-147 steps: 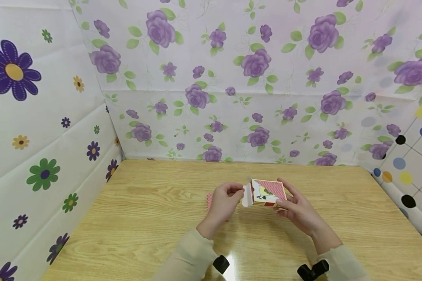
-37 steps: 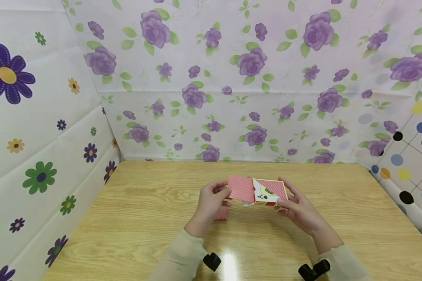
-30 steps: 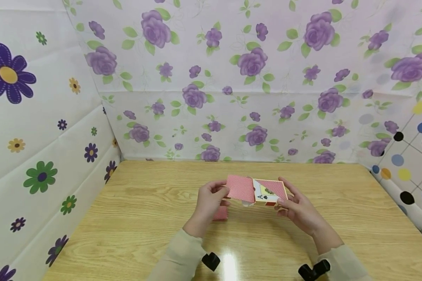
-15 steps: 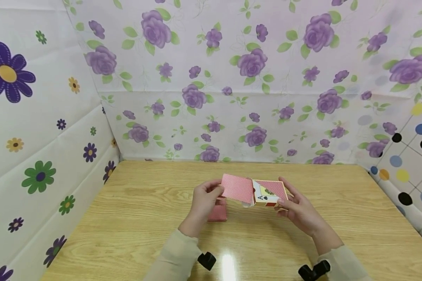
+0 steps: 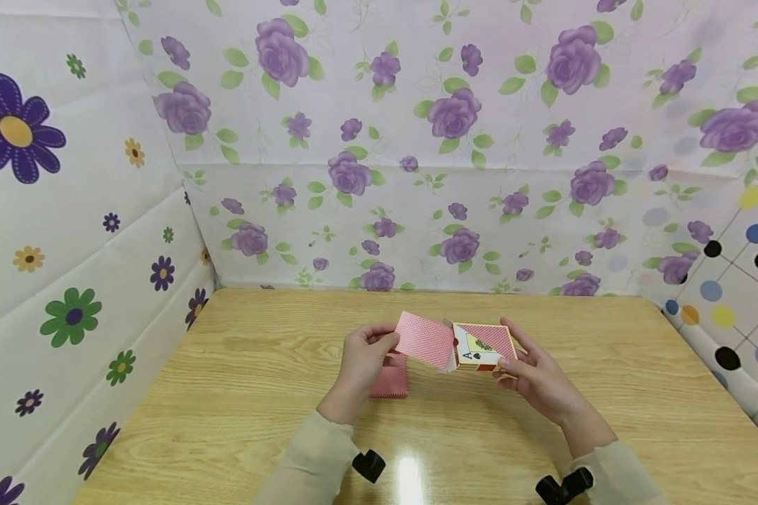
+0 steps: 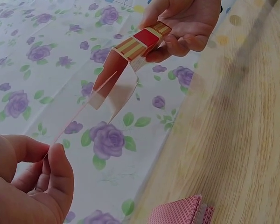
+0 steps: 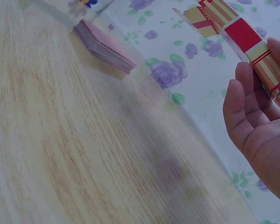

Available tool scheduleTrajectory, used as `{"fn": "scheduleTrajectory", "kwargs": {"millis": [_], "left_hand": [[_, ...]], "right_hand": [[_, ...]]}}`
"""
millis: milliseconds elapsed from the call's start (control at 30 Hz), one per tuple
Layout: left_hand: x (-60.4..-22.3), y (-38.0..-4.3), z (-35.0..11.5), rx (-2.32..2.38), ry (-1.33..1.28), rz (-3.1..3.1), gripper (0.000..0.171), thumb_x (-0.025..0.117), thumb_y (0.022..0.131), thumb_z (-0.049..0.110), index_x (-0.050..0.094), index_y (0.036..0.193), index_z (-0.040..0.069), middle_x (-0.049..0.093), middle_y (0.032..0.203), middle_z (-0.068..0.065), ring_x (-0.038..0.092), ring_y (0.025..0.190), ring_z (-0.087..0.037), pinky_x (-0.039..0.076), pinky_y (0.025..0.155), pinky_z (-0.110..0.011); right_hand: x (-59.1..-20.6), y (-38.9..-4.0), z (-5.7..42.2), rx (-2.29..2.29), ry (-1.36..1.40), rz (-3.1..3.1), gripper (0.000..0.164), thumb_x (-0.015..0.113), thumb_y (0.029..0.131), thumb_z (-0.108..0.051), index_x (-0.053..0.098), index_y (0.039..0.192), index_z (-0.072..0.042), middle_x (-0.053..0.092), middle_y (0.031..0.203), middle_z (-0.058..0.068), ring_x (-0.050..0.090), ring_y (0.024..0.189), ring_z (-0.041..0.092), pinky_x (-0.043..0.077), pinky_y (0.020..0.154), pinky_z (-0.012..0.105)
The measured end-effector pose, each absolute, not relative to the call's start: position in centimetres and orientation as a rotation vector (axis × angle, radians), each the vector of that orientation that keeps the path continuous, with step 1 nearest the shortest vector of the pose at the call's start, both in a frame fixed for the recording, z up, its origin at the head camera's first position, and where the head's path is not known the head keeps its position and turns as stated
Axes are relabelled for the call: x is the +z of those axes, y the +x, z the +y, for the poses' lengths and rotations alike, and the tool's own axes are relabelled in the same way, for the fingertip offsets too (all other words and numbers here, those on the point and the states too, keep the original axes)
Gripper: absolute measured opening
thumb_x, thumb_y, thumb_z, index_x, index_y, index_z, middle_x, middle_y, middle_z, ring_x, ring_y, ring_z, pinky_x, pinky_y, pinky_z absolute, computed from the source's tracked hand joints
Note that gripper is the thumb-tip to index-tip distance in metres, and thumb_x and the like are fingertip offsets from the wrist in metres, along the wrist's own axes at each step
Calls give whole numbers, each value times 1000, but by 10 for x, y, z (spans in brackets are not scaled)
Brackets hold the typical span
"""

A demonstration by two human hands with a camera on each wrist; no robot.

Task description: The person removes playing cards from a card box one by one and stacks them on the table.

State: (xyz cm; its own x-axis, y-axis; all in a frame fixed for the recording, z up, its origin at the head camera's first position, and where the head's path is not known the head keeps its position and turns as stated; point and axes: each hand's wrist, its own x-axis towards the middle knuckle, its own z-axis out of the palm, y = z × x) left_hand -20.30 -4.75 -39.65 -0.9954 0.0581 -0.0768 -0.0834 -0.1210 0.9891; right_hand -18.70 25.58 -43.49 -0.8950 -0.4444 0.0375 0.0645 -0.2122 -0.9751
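My left hand (image 5: 360, 356) pinches a red-backed playing card (image 5: 424, 341) by its left edge, thumb on top. Seen edge-on in the left wrist view, the thin card (image 6: 74, 115) reaches from the fingertips to the mouth of a card box. My right hand (image 5: 535, 386) holds that box (image 5: 485, 344), which shows an ace of spades on its face. The box's mouth points left, and its white flap (image 6: 123, 91) hangs open. Below the left hand, a stack of red-backed cards (image 5: 390, 380) lies on the table, partly covered by the fingers in the head view.
The wooden table (image 5: 265, 393) ends at a flowered cloth (image 5: 354, 231) behind, with patterned cloths at both sides. In the right wrist view the card stack (image 7: 105, 49) lies on the table, away from the right hand. Black camera mounts sit on both wrists.
Earlier the left hand was at the box's flap. Since then it has taken hold of the card and drawn it leftward from the box, tilting it. The right hand has stayed in place.
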Motion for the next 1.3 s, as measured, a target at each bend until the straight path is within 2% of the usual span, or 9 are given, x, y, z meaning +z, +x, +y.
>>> {"fn": "scheduleTrajectory", "kwargs": {"millis": [200,567,967,1300], "left_hand": [[-395,-204,-49,2286,-47,2051,21,61,90,6,63,109,-2,61,93,-7,57,73,-10,51,57,-19],[-395,-207,-54,2282,-79,2100,19,59,90,7,65,107,-1,59,85,-3,55,72,-11,48,55,-19],[-397,-213,-60,2242,-109,2153,19,58,92,9,66,106,1,60,87,-3,55,74,-11,51,62,-27],[-398,-218,-65,2204,-135,2181,19,56,93,9,67,106,2,60,92,-5,54,75,-11,50,60,-23]], "right_hand": [[-436,-187,256,-2180,-474,1693,74,43,99,-2,0,153,-30,59,113,-1,62,90,13,55,77,27],[-437,-188,255,-2188,-451,1667,75,43,99,-1,0,153,-31,62,114,0,63,89,14,55,77,28],[-439,-189,255,-2184,-428,1676,75,43,99,-2,0,153,-32,62,113,-2,63,89,13,54,78,28],[-441,-189,255,-2201,-479,1642,75,42,98,1,-1,153,-29,62,113,0,63,89,13,55,78,28]]}}
